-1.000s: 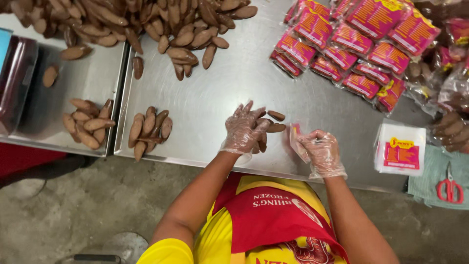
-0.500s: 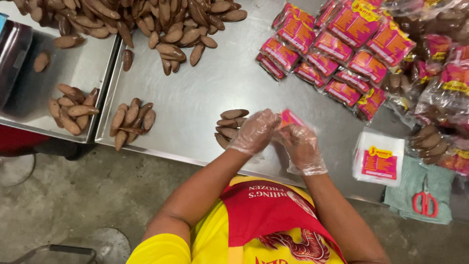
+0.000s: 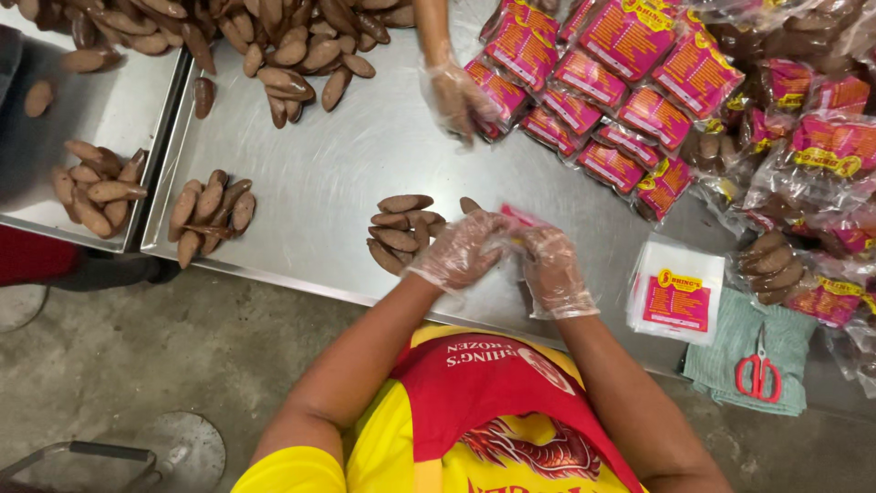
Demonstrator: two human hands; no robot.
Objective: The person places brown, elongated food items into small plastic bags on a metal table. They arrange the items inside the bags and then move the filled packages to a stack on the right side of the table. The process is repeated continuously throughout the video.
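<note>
Two gloved hands, left hand [image 3: 461,248] and right hand [image 3: 550,269], are gripping a pink-labelled bag [image 3: 518,219], seemingly opening it; brown pods [image 3: 401,233] are lying at nine o'clock on the desk [image 3: 319,173], awaiting loading.

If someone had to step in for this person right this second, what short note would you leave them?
Left hand: gloved, gripping a pink-labelled clear bag at the table edge.
Right hand: gloved, on the same bag; I cannot tell whether anything is in it yet.
Small pile of brown oblong pieces lies just left of the hands. Stack of empty bags sits to the right, red scissors on a green cloth beyond.
Done: many sealed packs at the far right.
Left: the small pile, two more small piles and the big heap at the far side.
Another person's gloved hand reaches among the packs.
</note>
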